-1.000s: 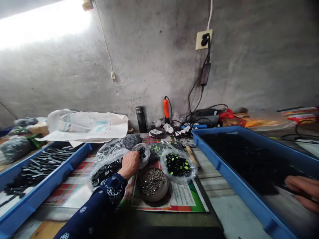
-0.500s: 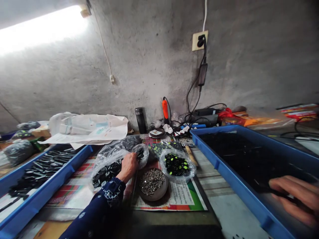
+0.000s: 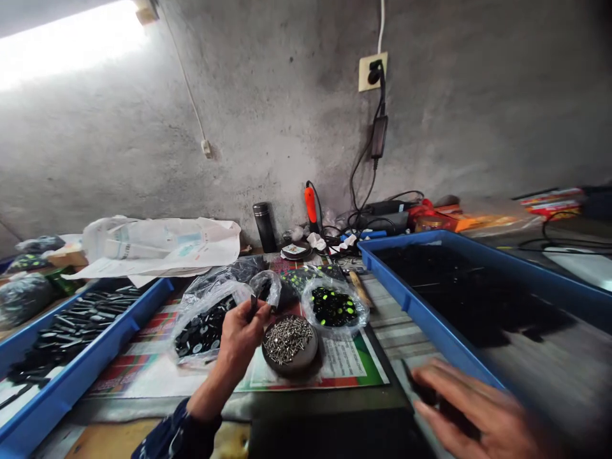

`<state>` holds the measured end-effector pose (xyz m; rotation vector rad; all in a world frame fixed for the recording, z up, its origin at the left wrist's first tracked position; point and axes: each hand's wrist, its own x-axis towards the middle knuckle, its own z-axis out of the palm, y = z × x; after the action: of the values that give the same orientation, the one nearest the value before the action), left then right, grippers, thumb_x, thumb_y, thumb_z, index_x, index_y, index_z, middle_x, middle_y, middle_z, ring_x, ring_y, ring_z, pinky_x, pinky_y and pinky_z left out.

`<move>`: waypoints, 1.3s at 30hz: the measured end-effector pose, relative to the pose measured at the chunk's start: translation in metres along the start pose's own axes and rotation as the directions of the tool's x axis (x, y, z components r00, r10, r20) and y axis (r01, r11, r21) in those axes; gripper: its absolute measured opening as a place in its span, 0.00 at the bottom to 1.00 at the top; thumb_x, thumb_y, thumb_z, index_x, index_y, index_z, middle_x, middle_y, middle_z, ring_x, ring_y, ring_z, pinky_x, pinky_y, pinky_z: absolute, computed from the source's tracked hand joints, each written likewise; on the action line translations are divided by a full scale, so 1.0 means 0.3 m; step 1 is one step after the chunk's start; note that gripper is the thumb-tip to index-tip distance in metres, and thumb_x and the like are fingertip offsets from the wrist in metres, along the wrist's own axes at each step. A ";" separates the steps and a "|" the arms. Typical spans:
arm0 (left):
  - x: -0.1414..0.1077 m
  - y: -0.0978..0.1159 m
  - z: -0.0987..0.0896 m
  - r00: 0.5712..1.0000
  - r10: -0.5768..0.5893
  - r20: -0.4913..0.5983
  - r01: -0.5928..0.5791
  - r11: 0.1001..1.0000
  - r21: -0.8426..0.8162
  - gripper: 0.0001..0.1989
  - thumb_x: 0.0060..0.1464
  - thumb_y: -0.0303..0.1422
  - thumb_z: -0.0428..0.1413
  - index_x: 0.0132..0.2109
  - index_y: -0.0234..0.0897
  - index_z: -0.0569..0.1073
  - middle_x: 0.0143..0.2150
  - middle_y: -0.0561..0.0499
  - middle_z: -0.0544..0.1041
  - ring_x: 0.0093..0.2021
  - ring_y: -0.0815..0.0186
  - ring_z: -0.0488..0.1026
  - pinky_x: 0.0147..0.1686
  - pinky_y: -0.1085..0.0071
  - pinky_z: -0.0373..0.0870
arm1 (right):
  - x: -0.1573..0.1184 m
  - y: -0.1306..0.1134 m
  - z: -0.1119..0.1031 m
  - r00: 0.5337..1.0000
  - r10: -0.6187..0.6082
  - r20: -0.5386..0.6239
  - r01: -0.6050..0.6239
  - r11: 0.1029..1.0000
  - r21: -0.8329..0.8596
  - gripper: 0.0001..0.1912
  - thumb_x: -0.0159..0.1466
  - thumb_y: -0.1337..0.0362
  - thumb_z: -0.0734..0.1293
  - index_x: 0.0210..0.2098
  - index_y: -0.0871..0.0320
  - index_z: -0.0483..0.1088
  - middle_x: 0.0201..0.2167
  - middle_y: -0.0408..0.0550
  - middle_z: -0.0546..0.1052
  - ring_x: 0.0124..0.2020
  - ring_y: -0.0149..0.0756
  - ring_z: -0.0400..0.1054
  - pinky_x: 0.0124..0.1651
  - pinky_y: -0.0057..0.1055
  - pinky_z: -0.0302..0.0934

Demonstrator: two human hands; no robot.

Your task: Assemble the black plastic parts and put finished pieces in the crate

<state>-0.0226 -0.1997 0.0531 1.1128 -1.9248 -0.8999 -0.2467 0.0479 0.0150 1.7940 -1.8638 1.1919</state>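
Right hand (image 3: pixel 478 411) crossed tray rim (image 3: pixel 444 336) (dish (image 3: pixel 299 370) further left).

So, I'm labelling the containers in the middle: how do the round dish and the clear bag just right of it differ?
The round dish is dark and opaque; the clear bag is crumpled, see-through plastic. The dish holds small silvery metal fasteners; the bag holds black pieces, some with yellow-green spots. The dish sits nearer the person than the bag. Both are open, their contents showing.
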 end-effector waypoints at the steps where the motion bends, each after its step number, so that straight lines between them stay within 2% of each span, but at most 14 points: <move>1: -0.052 0.013 0.008 0.999 -0.014 0.050 0.017 0.998 -0.067 0.19 0.56 0.50 0.50 0.31 0.38 0.70 0.16 0.62 0.57 0.15 0.72 0.54 0.17 0.75 0.54 | 0.010 -0.043 0.020 1.000 -0.013 0.015 0.011 0.994 0.107 0.10 0.65 0.62 0.64 0.44 0.41 0.71 0.36 0.43 0.78 0.33 0.45 0.76 0.32 0.32 0.76; 4: -0.201 0.047 0.031 0.983 -0.049 0.176 0.085 0.975 -0.205 0.22 0.52 0.53 0.52 0.29 0.38 0.70 0.14 0.62 0.54 0.14 0.74 0.50 0.15 0.76 0.47 | 0.036 -0.163 0.069 0.989 0.064 0.134 -0.102 0.950 0.297 0.06 0.66 0.65 0.62 0.37 0.49 0.71 0.33 0.43 0.77 0.33 0.40 0.75 0.33 0.27 0.72; 6: -0.282 0.061 0.046 0.970 -0.075 0.232 0.143 0.947 -0.289 0.21 0.51 0.52 0.56 0.29 0.37 0.71 0.16 0.60 0.60 0.15 0.75 0.50 0.14 0.77 0.45 | 0.046 -0.224 0.096 0.975 0.133 0.176 -0.195 0.891 0.411 0.09 0.66 0.66 0.59 0.33 0.52 0.70 0.31 0.43 0.75 0.32 0.38 0.73 0.34 0.27 0.69; 10: -0.400 0.066 0.075 0.948 -0.107 0.299 0.231 0.880 -0.415 0.16 0.50 0.47 0.60 0.31 0.38 0.72 0.20 0.58 0.65 0.14 0.76 0.51 0.12 0.78 0.47 | 0.051 -0.295 0.135 0.923 0.199 0.329 -0.355 0.772 0.527 0.08 0.65 0.64 0.60 0.33 0.55 0.69 0.31 0.44 0.74 0.33 0.38 0.70 0.35 0.28 0.64; 13: -0.458 0.056 0.085 0.967 -0.013 0.256 0.110 0.923 -0.370 0.12 0.55 0.42 0.57 0.31 0.38 0.74 0.21 0.57 0.67 0.15 0.74 0.55 0.12 0.77 0.52 | 0.050 -0.314 0.144 0.875 0.184 0.448 -0.446 0.666 0.598 0.09 0.65 0.64 0.59 0.33 0.57 0.70 0.29 0.43 0.73 0.31 0.36 0.67 0.34 0.26 0.62; 16: -0.491 0.045 0.082 0.985 0.095 0.147 -0.062 0.975 -0.213 0.09 0.57 0.36 0.56 0.31 0.39 0.76 0.21 0.56 0.71 0.16 0.72 0.60 0.15 0.78 0.55 | 0.040 -0.311 0.147 0.790 0.177 0.586 -0.573 0.553 0.605 0.09 0.64 0.63 0.60 0.33 0.59 0.70 0.24 0.39 0.68 0.22 0.29 0.61 0.24 0.21 0.56; 19: -0.504 0.041 0.074 0.974 0.207 0.090 -0.197 0.974 -0.110 0.06 0.55 0.29 0.57 0.31 0.40 0.77 0.20 0.56 0.74 0.17 0.72 0.63 0.18 0.78 0.58 | 0.020 -0.298 0.155 0.709 0.182 0.681 -0.669 0.479 0.568 0.10 0.64 0.59 0.62 0.33 0.60 0.69 0.22 0.37 0.65 0.17 0.26 0.58 0.19 0.19 0.52; 21: -0.509 0.043 0.068 0.964 0.252 0.089 -0.242 0.964 -0.115 0.05 0.54 0.28 0.57 0.31 0.39 0.77 0.21 0.56 0.76 0.18 0.73 0.65 0.19 0.79 0.59 | 0.007 -0.294 0.162 0.687 0.186 0.702 -0.692 0.462 0.555 0.11 0.63 0.58 0.63 0.31 0.61 0.67 0.22 0.38 0.64 0.17 0.25 0.58 0.19 0.19 0.53; 23: -0.516 0.045 0.064 0.969 0.209 0.131 -0.180 0.963 -0.201 0.04 0.55 0.30 0.58 0.32 0.38 0.76 0.22 0.56 0.74 0.18 0.73 0.64 0.19 0.79 0.58 | -0.003 -0.298 0.165 0.679 0.196 0.707 -0.698 0.472 0.539 0.12 0.62 0.58 0.64 0.28 0.60 0.64 0.21 0.37 0.63 0.18 0.25 0.57 0.18 0.18 0.52; 25: -0.526 0.044 0.065 0.975 0.081 0.209 0.004 0.926 -0.378 0.10 0.56 0.38 0.59 0.32 0.37 0.74 0.20 0.57 0.70 0.16 0.76 0.59 0.16 0.80 0.54 | -0.010 -0.307 0.163 0.676 0.205 0.708 -0.702 0.472 0.533 0.13 0.61 0.57 0.65 0.27 0.60 0.63 0.21 0.37 0.62 0.18 0.25 0.56 0.17 0.18 0.52; 28: -0.554 0.037 0.081 0.936 -0.110 0.333 0.303 0.733 -0.609 0.21 0.50 0.50 0.63 0.34 0.35 0.72 0.20 0.58 0.68 0.14 0.79 0.55 0.14 0.81 0.50 | -0.022 -0.322 0.164 0.672 0.230 0.704 -0.718 0.436 0.543 0.13 0.61 0.57 0.65 0.28 0.61 0.65 0.22 0.38 0.64 0.17 0.25 0.56 0.17 0.18 0.53; 30: -0.578 0.033 0.099 0.905 -0.219 0.364 0.419 0.608 -0.674 0.25 0.41 0.50 0.69 0.34 0.34 0.73 0.18 0.59 0.67 0.14 0.79 0.56 0.14 0.82 0.50 | -0.034 -0.330 0.174 0.674 0.263 0.690 -0.724 0.422 0.546 0.13 0.61 0.56 0.64 0.29 0.61 0.66 0.21 0.38 0.64 0.16 0.25 0.56 0.17 0.18 0.52; 34: -0.614 0.034 0.128 0.869 -0.372 0.328 0.482 0.479 -0.734 0.26 0.33 0.48 0.73 0.30 0.33 0.73 0.14 0.63 0.61 0.14 0.81 0.52 0.15 0.83 0.48 | -0.058 -0.347 0.203 0.689 0.295 0.662 -0.717 0.415 0.560 0.14 0.61 0.54 0.63 0.29 0.61 0.65 0.20 0.38 0.61 0.18 0.26 0.56 0.17 0.18 0.53; 39: -0.610 0.023 0.114 0.888 -0.375 0.267 0.441 0.523 -0.729 0.26 0.35 0.49 0.72 0.29 0.31 0.75 0.15 0.61 0.63 0.15 0.81 0.53 0.16 0.83 0.47 | -0.079 -0.361 0.202 0.699 0.233 0.676 -0.690 0.466 0.554 0.17 0.64 0.53 0.62 0.30 0.61 0.66 0.22 0.40 0.64 0.19 0.26 0.57 0.20 0.20 0.52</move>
<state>0.0123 -0.0252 -0.0019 0.9727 -1.0536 -1.8453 -0.1221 0.0336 -0.0006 2.2387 -2.5393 2.2239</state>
